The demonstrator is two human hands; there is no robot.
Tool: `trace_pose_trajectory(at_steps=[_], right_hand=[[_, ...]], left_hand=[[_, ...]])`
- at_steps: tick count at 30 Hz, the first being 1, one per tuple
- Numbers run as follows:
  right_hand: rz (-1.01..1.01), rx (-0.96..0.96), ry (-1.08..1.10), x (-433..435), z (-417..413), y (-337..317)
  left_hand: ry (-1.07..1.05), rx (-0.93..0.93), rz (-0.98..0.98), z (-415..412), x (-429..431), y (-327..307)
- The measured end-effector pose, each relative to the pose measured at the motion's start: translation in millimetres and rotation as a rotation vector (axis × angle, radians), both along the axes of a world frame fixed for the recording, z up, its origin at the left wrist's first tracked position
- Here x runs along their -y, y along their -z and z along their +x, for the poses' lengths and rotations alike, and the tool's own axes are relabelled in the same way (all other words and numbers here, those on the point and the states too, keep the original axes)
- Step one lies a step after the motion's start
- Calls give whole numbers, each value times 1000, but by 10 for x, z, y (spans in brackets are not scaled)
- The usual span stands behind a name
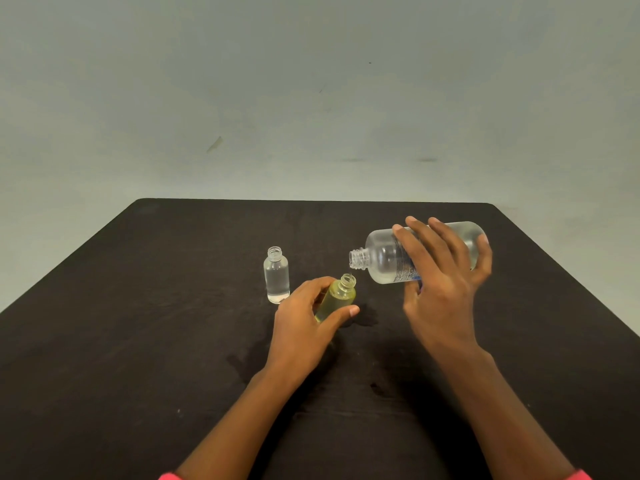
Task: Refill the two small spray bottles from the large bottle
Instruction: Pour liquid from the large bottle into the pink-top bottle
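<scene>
Right hand [446,285] is grasping the large bottle [384,258] tipped sideways, mouth over the yellow spray bottle [341,294], which the left hand [304,323] is gripping mid-table [138,306]. Clear spray bottle [276,276] is standing uncapped just beside.

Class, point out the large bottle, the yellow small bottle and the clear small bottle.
large bottle [381,257]: head view, clear shoulder beside the neck.
yellow small bottle [341,296]: head view, upper body below the neck.
clear small bottle [276,277]: head view, middle of the body.
</scene>
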State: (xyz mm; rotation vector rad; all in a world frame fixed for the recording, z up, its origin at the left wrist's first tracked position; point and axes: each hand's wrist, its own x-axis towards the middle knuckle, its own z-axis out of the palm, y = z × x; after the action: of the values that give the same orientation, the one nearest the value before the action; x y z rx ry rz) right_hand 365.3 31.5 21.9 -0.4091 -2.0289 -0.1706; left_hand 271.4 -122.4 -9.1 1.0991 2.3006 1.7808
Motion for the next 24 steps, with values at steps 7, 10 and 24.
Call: trace_pose_trajectory(at_steps=[7, 10, 24], right_hand=[[2, 0, 2, -1, -4, 3], [3, 4, 1, -1, 0, 1], [-6, 6, -15, -2, 0, 1]], left_hand=[[-1, -1, -1, 8, 1, -13], [-1, -4, 1, 7, 6, -10], [2, -11, -6, 1, 1, -6]])
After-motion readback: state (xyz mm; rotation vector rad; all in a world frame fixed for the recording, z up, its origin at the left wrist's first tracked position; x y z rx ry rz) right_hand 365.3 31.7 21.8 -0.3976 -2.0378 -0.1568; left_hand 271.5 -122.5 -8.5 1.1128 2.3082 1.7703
